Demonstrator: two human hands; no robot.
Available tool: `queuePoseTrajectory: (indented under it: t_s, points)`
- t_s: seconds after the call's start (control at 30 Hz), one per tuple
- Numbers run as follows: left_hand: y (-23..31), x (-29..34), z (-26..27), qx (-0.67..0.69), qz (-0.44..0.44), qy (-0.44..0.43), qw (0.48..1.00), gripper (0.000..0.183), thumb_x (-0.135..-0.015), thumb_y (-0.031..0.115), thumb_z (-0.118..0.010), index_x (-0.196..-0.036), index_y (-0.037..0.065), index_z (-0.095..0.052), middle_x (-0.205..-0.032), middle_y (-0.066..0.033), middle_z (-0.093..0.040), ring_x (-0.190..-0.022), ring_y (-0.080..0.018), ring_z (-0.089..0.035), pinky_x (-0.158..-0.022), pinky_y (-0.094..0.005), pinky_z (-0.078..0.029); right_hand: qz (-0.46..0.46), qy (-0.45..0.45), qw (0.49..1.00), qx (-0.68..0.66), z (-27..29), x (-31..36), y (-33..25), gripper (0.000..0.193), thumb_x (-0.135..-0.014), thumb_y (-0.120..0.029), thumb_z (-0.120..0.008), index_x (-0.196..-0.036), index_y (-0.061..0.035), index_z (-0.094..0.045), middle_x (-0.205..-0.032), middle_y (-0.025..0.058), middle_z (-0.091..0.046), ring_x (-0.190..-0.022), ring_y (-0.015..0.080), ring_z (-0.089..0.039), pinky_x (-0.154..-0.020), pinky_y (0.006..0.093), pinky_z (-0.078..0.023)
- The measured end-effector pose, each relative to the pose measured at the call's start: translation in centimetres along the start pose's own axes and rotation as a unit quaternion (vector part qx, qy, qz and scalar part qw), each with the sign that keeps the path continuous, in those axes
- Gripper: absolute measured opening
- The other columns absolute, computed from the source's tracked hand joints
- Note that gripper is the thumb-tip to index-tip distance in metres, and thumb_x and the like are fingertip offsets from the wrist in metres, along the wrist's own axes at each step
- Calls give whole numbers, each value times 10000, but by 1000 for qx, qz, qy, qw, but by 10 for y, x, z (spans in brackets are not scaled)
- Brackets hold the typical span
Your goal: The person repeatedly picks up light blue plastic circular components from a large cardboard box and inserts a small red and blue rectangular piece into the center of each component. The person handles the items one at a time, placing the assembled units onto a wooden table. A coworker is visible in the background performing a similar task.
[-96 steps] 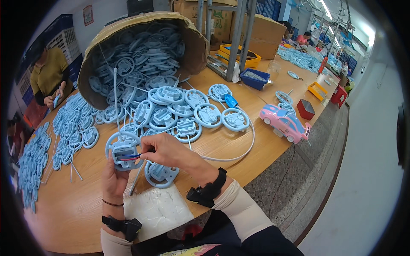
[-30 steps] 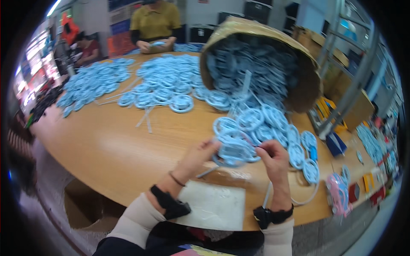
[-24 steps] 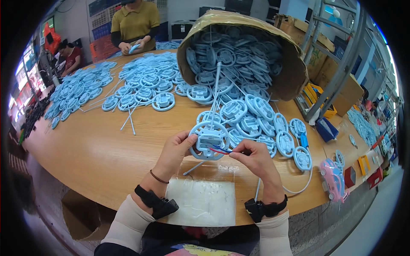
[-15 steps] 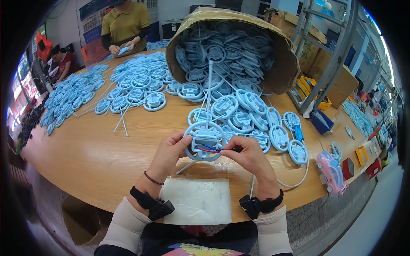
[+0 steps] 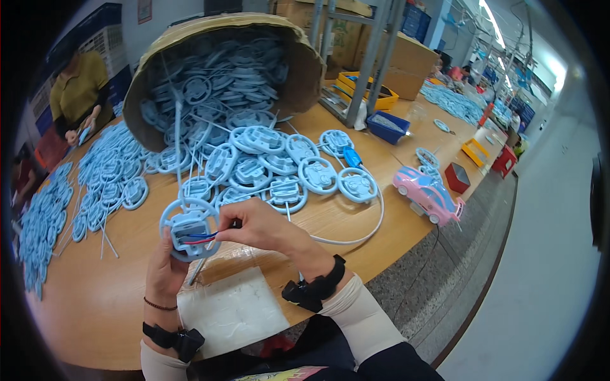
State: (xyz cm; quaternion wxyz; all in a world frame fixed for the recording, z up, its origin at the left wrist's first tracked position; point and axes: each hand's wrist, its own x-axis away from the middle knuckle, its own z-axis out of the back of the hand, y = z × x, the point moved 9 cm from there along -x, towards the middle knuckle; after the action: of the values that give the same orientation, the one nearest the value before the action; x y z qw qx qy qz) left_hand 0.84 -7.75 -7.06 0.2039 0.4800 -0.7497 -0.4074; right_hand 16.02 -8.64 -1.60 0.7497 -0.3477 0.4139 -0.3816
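My left hand (image 5: 166, 267) grips a light-blue toy steering wheel (image 5: 189, 227) by its lower left side, over the front of the table. The wheel's open compartment faces me, and a long pale rod extends up from it. Red and blue wires (image 5: 202, 239) lead out of the compartment. My right hand (image 5: 257, 225) pinches these wires at the wheel's right rim; the wire ends are hidden by the fingers. Just behind lies a loose heap of similar wheels (image 5: 267, 141). Below my hands a whitish sheet (image 5: 235, 311) lies on the table.
A big tipped cardboard container (image 5: 143, 82) full of wheels stands behind, with more wheel piles (image 5: 111, 168) leftward. Right are a pink toy car (image 5: 427, 193), a blue tray (image 5: 387, 128), a white cable (image 5: 375, 230) and a metal frame (image 5: 365, 70). A co-worker (image 5: 79, 89) stands far left.
The view has swung to the right, so the scene sits further left and more of the right side shows. Both hands keep their hold on the wheel and the wires.
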Motion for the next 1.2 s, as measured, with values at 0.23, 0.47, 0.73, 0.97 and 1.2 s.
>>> queuePoseTrajectory:
  t_s: [0.23,0.47,0.73,0.97,1.2]
  points:
    - [-4,-3,18,-43,24,16,999,399,-956,342,-390,-1221,51,-457,-1164,-85,-557,-1043,-196,-555,-925,-360,-440,-4,0,1000,12,-5,1,6,152,-725,-128,-704,-778,-27,-604,-670,49,-608,-601,101,-536,-563,259,-424]
    - [155,-57,169,-428,-312,145,836,338,-976,286,-346,-1216,86,-473,-1154,-92,-569,-1084,-174,-518,-964,-381,-396,-8,136,990,-26,31,-4,9,139,-728,-111,-696,-767,-19,-599,-664,31,-587,-603,93,-529,-558,243,-421]
    - [55,-129,106,-642,98,153,745,446,-709,372,-641,-968,8,-632,-991,-183,-622,-864,-218,-619,-688,-349,-505,-45,195,978,-49,50,4,20,145,-752,-108,-695,-771,-10,-589,-633,1,-578,-589,41,-488,-527,213,-389]
    - [-7,-129,107,-224,151,103,957,296,-846,269,-611,-972,2,-614,-916,-95,-639,-809,-193,-623,-715,-342,-522,-33,187,982,10,47,6,24,114,-752,-50,-688,-761,-26,-576,-653,-5,-556,-596,41,-479,-538,192,-381]
    - [72,-41,61,-117,27,55,991,261,-896,199,-536,-1070,5,-549,-922,-70,-624,-789,-160,-632,-719,-295,-543,-44,160,982,-86,32,4,19,111,-770,-11,-670,-785,-38,-564,-713,-22,-567,-612,31,-500,-558,167,-388]
